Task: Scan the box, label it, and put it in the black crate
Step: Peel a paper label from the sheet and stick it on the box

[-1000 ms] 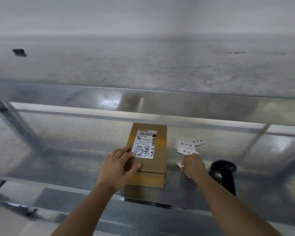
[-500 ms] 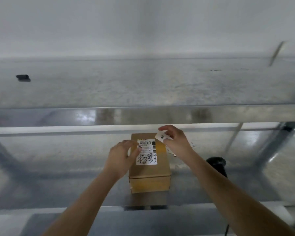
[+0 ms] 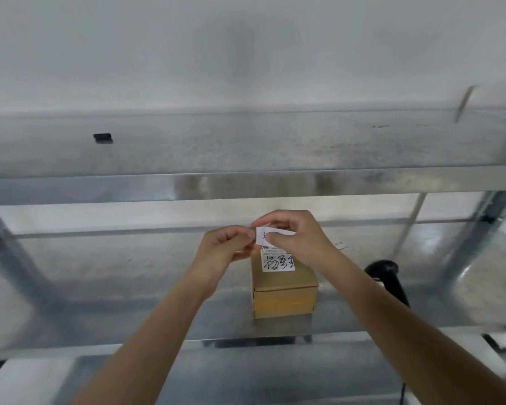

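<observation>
A small brown cardboard box (image 3: 285, 290) stands on the metal shelf (image 3: 129, 302), with a white shipping label and black handwriting on its top. Above the box's far end, my left hand (image 3: 225, 244) and my right hand (image 3: 298, 238) both pinch a small white label (image 3: 265, 236) between their fingertips. The label's right part is hidden behind my right fingers. Neither hand touches the box. The black crate is not in view.
A black handheld scanner (image 3: 387, 277) stands to the right of the box. Another white label (image 3: 341, 244) lies on the shelf behind my right wrist. An upper metal shelf (image 3: 246, 182) runs overhead, with a small black object (image 3: 102, 137) on it. Upright posts stand at both sides.
My left hand has left the box and risen to the label. My right hand picked the label up off the shelf and brought it over the box. The camera tilted upward.
</observation>
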A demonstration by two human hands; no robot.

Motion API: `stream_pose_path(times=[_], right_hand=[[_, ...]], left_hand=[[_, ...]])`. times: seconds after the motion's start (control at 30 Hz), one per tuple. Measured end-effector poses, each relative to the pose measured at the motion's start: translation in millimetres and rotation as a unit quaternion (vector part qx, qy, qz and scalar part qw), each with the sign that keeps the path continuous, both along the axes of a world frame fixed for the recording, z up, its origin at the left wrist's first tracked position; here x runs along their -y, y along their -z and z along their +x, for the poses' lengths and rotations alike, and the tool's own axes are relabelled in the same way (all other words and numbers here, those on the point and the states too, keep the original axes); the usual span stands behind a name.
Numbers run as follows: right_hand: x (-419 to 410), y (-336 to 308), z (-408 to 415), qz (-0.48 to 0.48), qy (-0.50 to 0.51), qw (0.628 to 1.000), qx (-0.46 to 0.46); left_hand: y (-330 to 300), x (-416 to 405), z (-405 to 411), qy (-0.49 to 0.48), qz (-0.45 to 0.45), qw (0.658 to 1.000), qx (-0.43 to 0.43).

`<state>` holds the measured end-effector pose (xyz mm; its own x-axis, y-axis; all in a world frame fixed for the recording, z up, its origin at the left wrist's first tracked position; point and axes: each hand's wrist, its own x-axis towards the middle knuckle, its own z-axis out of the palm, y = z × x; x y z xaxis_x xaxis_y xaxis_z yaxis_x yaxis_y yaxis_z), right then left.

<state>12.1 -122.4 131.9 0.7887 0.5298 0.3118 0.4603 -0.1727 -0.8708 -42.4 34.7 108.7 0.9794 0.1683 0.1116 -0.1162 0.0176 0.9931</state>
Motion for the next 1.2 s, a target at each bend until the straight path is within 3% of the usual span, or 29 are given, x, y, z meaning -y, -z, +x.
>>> stream_pose_path(times=[0.9, 1.07, 1.2], right_hand=[[-7.9, 1.5, -28.0, -0.032, 0.005, 0.999, 0.024], [-10.5, 14.1, -27.7, -0.009, 0.094, 0.993, 0.068], [-8.5, 15.1, -32.6, 0.008, 0.096, 0.995, 0.008]], left_hand=[[1.9, -0.1, -33.8, 0.04, -0.008, 0.999, 0.002], [5.4, 2.8, -34.6, 0.02, -0.021, 1.0, -0.003], [8.3, 9.9, -30.2, 0.0, -0.004, 1.0, 0.007]])
